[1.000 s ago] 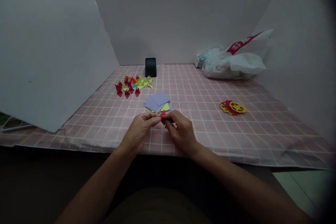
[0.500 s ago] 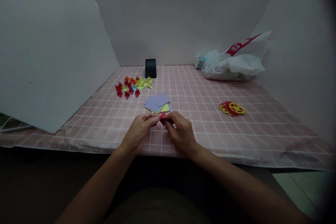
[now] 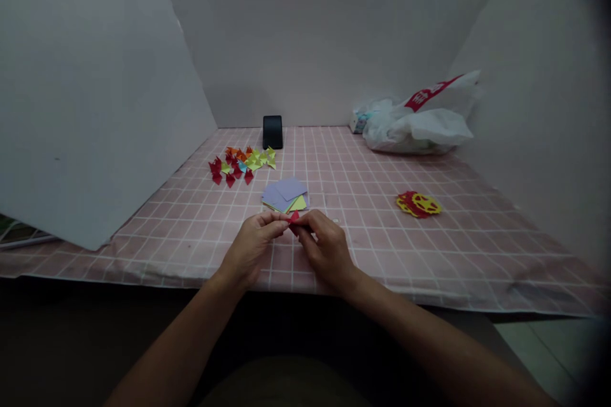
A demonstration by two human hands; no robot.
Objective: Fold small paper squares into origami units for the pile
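Between my two hands is a small red folded paper (image 3: 294,219), pinched from both sides above the near part of the table. My left hand (image 3: 252,244) grips its left end with thumb and forefinger. On the right side, my right hand (image 3: 329,245) pinches it too, and the fingers hide part of the paper. Just beyond my fingertips lies a stack of purple and yellow-green paper sheets (image 3: 285,192). Farther left rests a group of small folded paper pieces (image 3: 237,166) in red, orange, yellow and blue.
A black phone-like object (image 3: 272,131) stands near the back wall. White plastic bag (image 3: 415,127) with red print lies at the back right, beside a small box (image 3: 356,121). Yellow and red gear-shaped pieces (image 3: 420,204) lie on the checked tablecloth (image 3: 367,254). White panels enclose the table.
The whole view has shifted slightly, so things on the table appear a little lower. Both hands still pinch the red paper in nearly the same pose.
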